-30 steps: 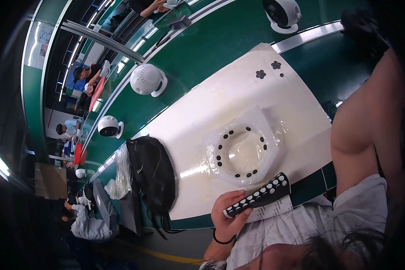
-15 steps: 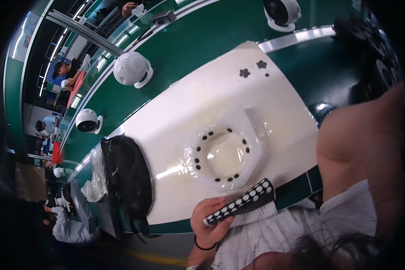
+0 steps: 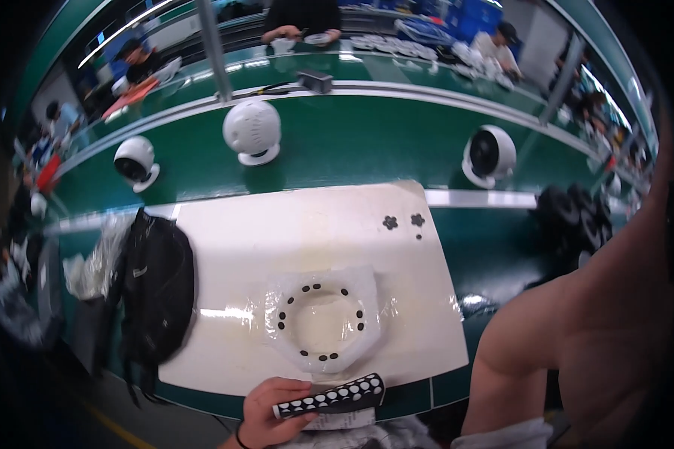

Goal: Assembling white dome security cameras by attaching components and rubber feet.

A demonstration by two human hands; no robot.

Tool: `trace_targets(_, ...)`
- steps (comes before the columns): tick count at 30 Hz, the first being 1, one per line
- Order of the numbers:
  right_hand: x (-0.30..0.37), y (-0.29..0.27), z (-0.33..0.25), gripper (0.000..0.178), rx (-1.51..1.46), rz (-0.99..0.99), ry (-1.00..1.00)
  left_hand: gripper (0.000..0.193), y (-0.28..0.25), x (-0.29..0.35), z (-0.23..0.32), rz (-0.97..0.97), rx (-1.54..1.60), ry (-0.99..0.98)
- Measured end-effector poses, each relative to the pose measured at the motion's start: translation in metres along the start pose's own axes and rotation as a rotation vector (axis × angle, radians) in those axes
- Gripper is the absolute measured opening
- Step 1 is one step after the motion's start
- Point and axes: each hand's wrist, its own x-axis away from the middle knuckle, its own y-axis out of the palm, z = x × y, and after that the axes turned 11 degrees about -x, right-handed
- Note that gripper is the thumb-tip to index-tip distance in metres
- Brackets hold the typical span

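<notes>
My left grip [image 3: 273,411] is pinching a flat, black strip with white spots [image 3: 328,396]. My view has swung round, so the strip looks more level now, but I still hold it. The round, white ring in shiny clear wrap [image 3: 368,303] sits ahead of my grip, a bit to the right. Its black dots [image 3: 360,326] look the same, so I think the work is no further on. My right grip is out of sight.
</notes>
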Motion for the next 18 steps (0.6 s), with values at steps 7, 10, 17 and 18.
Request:
trace_targets(7, -0.024, 0.055, 0.015, 0.044, -0.381, -0.157, 0.129, 0.032, -0.007, -0.014, -0.005, -0.062, 0.085, 0.100)
trace_targets(10, -0.031, 0.072, 0.021, 0.044, -0.414, -0.118, 0.142, 0.032, -0.004, -0.012, -0.005, -0.048, 0.110, 0.080)
trace_targets(17, -0.034, 0.060, 0.016, 0.046, -0.423, -0.016, 0.180, 0.033, 0.003, -0.021, -0.003, -0.077, 0.096, 0.088)
trace_targets(18, -0.037, 0.069, 0.018, 0.046, -0.442, 0.016, 0.208, 0.033, 0.001, -0.022, -0.002, -0.072, 0.088, 0.091)
